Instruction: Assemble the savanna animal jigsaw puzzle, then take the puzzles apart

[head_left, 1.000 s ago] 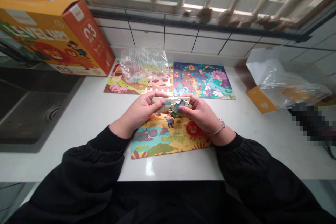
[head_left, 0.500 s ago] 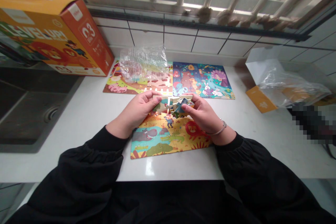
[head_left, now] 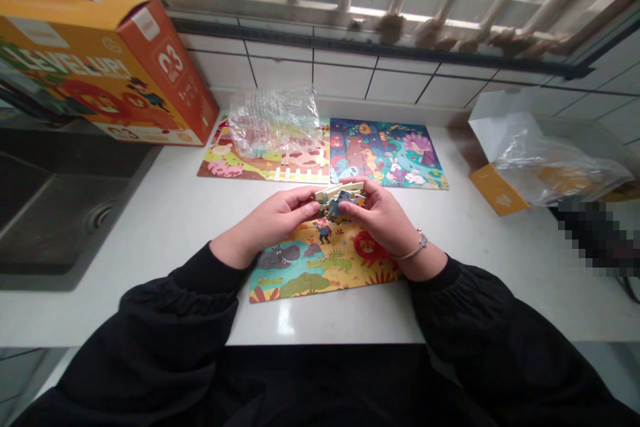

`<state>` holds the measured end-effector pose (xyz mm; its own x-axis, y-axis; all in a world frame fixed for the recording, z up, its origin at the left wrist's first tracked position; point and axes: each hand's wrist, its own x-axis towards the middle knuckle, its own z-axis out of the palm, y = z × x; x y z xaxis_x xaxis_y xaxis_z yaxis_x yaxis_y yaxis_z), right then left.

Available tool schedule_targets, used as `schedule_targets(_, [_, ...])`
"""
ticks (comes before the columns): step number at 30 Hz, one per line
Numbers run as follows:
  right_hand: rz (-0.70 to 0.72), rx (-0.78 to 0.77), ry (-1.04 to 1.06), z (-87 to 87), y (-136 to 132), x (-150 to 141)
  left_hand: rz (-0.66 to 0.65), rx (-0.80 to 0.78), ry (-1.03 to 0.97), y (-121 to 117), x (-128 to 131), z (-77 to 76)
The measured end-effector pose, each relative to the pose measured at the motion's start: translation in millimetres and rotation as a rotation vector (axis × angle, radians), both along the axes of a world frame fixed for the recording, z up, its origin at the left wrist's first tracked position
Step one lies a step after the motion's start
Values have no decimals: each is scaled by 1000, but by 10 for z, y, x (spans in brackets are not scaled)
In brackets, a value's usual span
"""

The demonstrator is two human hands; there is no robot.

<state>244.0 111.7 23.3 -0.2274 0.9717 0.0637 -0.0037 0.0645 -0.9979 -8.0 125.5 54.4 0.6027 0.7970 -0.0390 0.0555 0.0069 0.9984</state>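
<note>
A small stack of jigsaw puzzle pieces (head_left: 345,199) is held between my two hands. My right hand (head_left: 376,212) grips it from the right, thumb on a blue piece at the front. From the left, my left hand (head_left: 287,212) closes fingers and thumb on the stack's left edge. Beneath the hands lies a savanna puzzle (head_left: 320,267) with a hippo, a crocodile and a red lion; its upper part is hidden by my hands. Behind it lie a farm puzzle (head_left: 235,167) and a dark blue forest puzzle (head_left: 385,153), side by side.
Crumpled clear plastic wrap (head_left: 275,120) covers part of the farm puzzle. At the left, an orange puzzle box (head_left: 110,67) stands beside a dark sink (head_left: 55,213). An opened box (head_left: 500,190) with clear plastic lies at the right. A tiled wall and window bars run along the back.
My left hand has moved right, bringing the pieces it held against the stack in my right hand. The gap between the two groups of pieces has closed.
</note>
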Motion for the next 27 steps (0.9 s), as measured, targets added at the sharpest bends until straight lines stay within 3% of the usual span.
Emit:
schedule_targets(6, [71,-23,-65,12,-16,16,117,108,31,50,-54,-44])
schedule_targets(10, [3,-30,-29,26,-8,39,228,385,355,111,-221,-4])
schedule_targets(13, [-58,-32,-15,0,5,60,84,634,600,154,-321,8])
schedule_targets(15, [-67,-33,-12,-15,9,65,-9,697,670,175,-339,-22])
schedule_targets(21, [-11,-19,-101,-4,-2,50,-14,678,693,191,-286,-129])
schedule_targets(27, [85,-3,-131,-5,-16,28,65,583,640,133,-245,-98])
